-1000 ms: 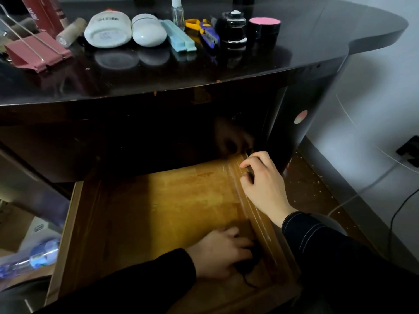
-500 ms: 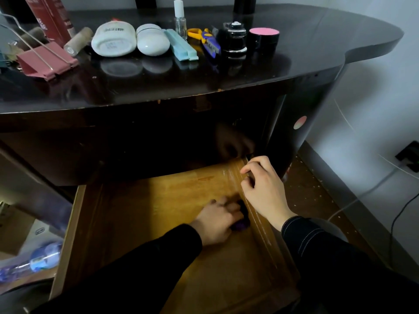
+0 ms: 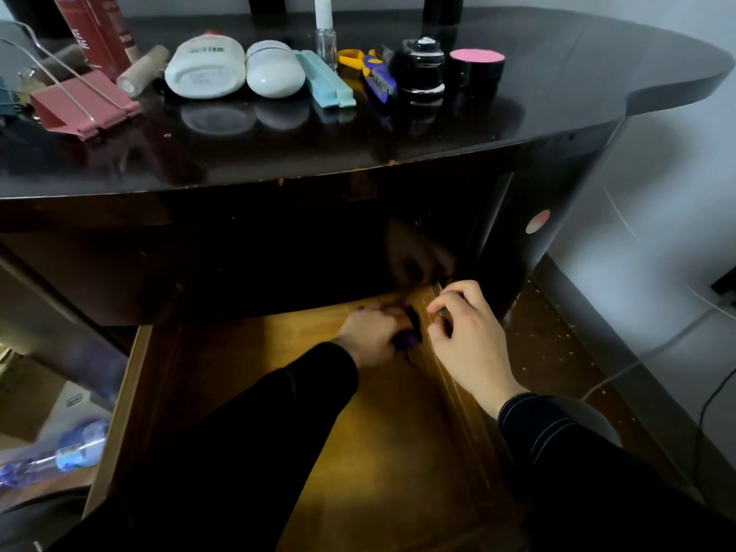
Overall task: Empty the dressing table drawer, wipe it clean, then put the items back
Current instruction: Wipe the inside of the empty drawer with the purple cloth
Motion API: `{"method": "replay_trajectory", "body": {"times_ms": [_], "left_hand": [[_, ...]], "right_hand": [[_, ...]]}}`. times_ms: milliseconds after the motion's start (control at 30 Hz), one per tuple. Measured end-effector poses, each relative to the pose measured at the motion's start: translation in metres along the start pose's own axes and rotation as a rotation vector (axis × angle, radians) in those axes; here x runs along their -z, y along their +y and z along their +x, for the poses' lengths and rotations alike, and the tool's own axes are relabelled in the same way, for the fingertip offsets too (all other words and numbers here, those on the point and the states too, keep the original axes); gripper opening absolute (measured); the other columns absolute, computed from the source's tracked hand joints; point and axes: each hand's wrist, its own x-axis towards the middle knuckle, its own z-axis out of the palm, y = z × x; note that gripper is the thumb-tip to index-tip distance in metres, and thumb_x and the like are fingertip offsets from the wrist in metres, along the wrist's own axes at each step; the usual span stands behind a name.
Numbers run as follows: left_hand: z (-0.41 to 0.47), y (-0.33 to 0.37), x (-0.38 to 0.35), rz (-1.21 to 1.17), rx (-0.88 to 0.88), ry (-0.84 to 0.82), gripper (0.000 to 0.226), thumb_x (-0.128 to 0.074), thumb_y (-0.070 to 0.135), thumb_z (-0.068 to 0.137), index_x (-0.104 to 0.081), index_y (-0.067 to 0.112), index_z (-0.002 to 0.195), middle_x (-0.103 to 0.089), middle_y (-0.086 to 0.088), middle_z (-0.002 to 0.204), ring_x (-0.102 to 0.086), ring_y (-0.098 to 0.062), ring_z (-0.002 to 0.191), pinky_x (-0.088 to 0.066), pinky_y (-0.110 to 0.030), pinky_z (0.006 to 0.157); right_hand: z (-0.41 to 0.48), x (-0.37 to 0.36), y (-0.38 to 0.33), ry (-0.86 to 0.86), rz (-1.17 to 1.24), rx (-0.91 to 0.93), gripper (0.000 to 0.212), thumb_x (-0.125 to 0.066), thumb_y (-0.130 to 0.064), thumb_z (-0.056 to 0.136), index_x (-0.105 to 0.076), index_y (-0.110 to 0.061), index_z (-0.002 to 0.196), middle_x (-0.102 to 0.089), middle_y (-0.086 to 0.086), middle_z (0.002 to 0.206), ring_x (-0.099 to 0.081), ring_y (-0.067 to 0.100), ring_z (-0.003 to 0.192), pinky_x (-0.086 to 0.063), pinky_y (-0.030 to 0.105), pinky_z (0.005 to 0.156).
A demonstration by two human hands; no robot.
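The wooden drawer (image 3: 223, 376) stands pulled out below the dark dressing table top (image 3: 517, 113), and its floor holds only my left hand and a cloth. My left hand (image 3: 368, 332) grips a small dark purple cloth (image 3: 527, 339) and presses it on the drawer floor at the far right corner. My right hand (image 3: 470, 336) rests on the drawer's right side wall, fingers curled over its top edge. On the table top lie the taken-out items: a white jar (image 3: 205, 67), a white case (image 3: 275, 69), a mint box (image 3: 328, 79), scissors (image 3: 370, 69), a black bottle (image 3: 424, 69), a pink-lidded pot (image 3: 477, 69).
A pink binder clip (image 3: 83, 103), a red box (image 3: 95, 29) and a small glass bottle (image 3: 324, 31) also stand on the table top. A plastic bottle (image 3: 59, 456) lies on the floor at the left. Cables (image 3: 709, 396) run along the wall at the right.
My left hand has slid the cloth along the drawer's right side from the near end to the far corner. My right hand has stayed on the side wall.
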Motion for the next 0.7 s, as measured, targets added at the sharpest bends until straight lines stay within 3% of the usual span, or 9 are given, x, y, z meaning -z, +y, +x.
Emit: {"method": "replay_trajectory", "body": {"times_ms": [67, 167, 233, 300, 433, 533, 600, 700], "left_hand": [[0.024, -0.01, 0.001, -0.131, 0.126, 0.0, 0.036, -0.054, 0.017, 0.086, -0.061, 0.036, 0.116, -0.06, 0.008, 0.098, -0.063, -0.022, 0.105, -0.043, -0.021, 0.067], [0.04, -0.016, -0.006, -0.195, 0.243, 0.052, 0.043, -0.054, 0.016, 0.09, -0.057, 0.032, 0.13, -0.061, -0.003, 0.127, -0.057, -0.029, 0.119, -0.052, -0.032, 0.091], [0.038, -0.009, -0.008, -0.133, 0.255, 0.072, 0.043, -0.056, 0.016, 0.087, -0.058, 0.028, 0.128, -0.062, -0.005, 0.129, -0.057, -0.03, 0.119, -0.052, -0.034, 0.094], [0.025, 0.004, -0.006, -0.039, 0.224, 0.062, 0.044, -0.058, 0.017, 0.081, -0.059, 0.028, 0.124, -0.064, -0.002, 0.123, -0.058, -0.028, 0.116, -0.051, -0.035, 0.091], [-0.031, 0.031, -0.008, 0.022, -0.009, -0.054, 0.054, -0.057, 0.02, 0.08, -0.053, 0.032, 0.133, -0.051, 0.008, 0.139, -0.042, -0.027, 0.116, -0.041, -0.04, 0.089], [-0.069, 0.038, -0.015, 0.03, -0.211, -0.146, 0.054, -0.058, 0.016, 0.079, -0.053, 0.033, 0.13, -0.046, 0.009, 0.146, -0.039, -0.026, 0.122, -0.045, -0.045, 0.092], [-0.072, 0.03, -0.013, 0.033, -0.212, -0.126, 0.055, -0.057, 0.014, 0.079, -0.053, 0.033, 0.13, -0.046, 0.009, 0.147, -0.041, -0.026, 0.121, -0.048, -0.043, 0.092], [-0.048, 0.01, 0.0, 0.01, -0.024, -0.011, 0.052, -0.055, 0.016, 0.082, -0.055, 0.032, 0.131, -0.054, 0.007, 0.14, -0.048, -0.026, 0.113, -0.049, -0.039, 0.091]], "right_hand": [[0.001, 0.0, 0.0, -0.005, -0.008, -0.004, 0.01, -0.064, -0.02, 0.092, -0.064, -0.019, 0.102, -0.043, -0.009, 0.124, -0.057, 0.01, 0.094, -0.056, 0.028, 0.071], [0.001, 0.001, -0.001, -0.006, 0.0, -0.013, 0.009, -0.063, -0.021, 0.092, -0.065, -0.019, 0.101, -0.042, -0.011, 0.124, -0.057, 0.009, 0.094, -0.056, 0.028, 0.07], [0.002, 0.001, 0.0, -0.003, 0.003, -0.012, 0.008, -0.063, -0.021, 0.092, -0.065, -0.02, 0.1, -0.042, -0.012, 0.123, -0.056, 0.008, 0.092, -0.055, 0.027, 0.069], [0.001, 0.001, 0.0, 0.003, 0.006, -0.009, 0.008, -0.063, -0.021, 0.091, -0.065, -0.02, 0.099, -0.043, -0.012, 0.122, -0.056, 0.008, 0.09, -0.053, 0.026, 0.066], [0.001, 0.001, 0.0, 0.009, -0.004, 0.005, 0.008, -0.064, -0.02, 0.091, -0.066, -0.02, 0.098, -0.043, -0.011, 0.121, -0.055, 0.007, 0.087, -0.051, 0.024, 0.063], [0.0, 0.001, 0.0, 0.013, -0.008, 0.014, 0.007, -0.064, -0.019, 0.09, -0.066, -0.019, 0.097, -0.044, -0.01, 0.12, -0.056, 0.009, 0.085, -0.048, 0.023, 0.062], [0.0, 0.0, 0.0, 0.009, -0.011, 0.014, 0.007, -0.064, -0.018, 0.089, -0.066, -0.019, 0.096, -0.043, -0.011, 0.12, -0.056, 0.01, 0.088, -0.048, 0.024, 0.064], [0.0, 0.0, 0.0, 0.005, -0.006, 0.008, 0.006, -0.065, -0.018, 0.09, -0.065, -0.02, 0.096, -0.042, -0.011, 0.121, -0.057, 0.011, 0.093, -0.05, 0.025, 0.068]]}}
